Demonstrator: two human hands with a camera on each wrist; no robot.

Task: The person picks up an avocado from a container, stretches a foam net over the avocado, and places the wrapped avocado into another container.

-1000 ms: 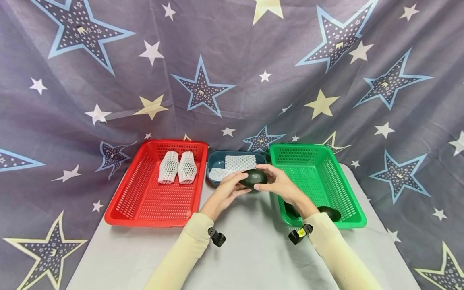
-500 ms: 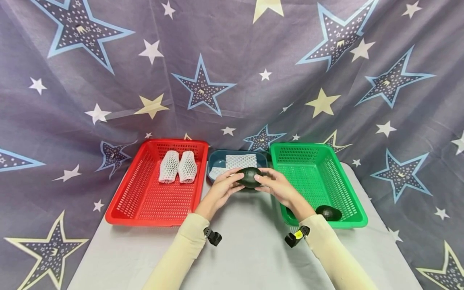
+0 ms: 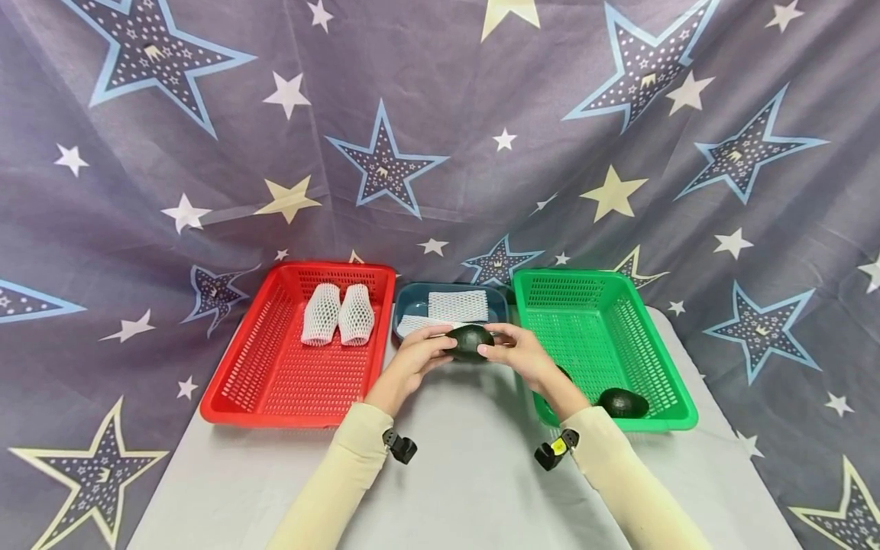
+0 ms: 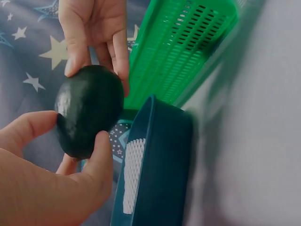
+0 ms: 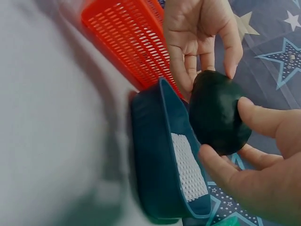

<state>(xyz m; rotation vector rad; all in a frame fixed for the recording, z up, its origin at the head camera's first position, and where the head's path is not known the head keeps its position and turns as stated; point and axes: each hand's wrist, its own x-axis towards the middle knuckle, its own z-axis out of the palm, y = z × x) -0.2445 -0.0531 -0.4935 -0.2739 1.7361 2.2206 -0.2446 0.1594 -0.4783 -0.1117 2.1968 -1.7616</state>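
Note:
A dark green avocado (image 3: pixel 470 343) is held up between both hands, in front of a dark blue bin (image 3: pixel 407 304). My left hand (image 3: pixel 412 363) pinches its left end, thumb and fingers on opposite sides, as the left wrist view shows. From the other end my right hand (image 3: pixel 529 359) grips it with thumb and fingertips; in the right wrist view the avocado (image 5: pixel 218 113) covers some fingertips. White foam net sleeves (image 3: pixel 457 305) lie flat inside the bin, just behind the hands.
On the left, a red basket (image 3: pixel 309 389) holds two bulging white foam nets (image 3: pixel 355 315). A green basket (image 3: pixel 584 328) at the right has another avocado (image 3: pixel 622 402) near its front; a further dark one (image 3: pixel 565 373) is mostly hidden by my right wrist. A starry cloth hangs behind.
The avocado has shifted slightly left and been turned between the hands. My right thumb has moved onto its near face, and both forearms have drifted a little left.

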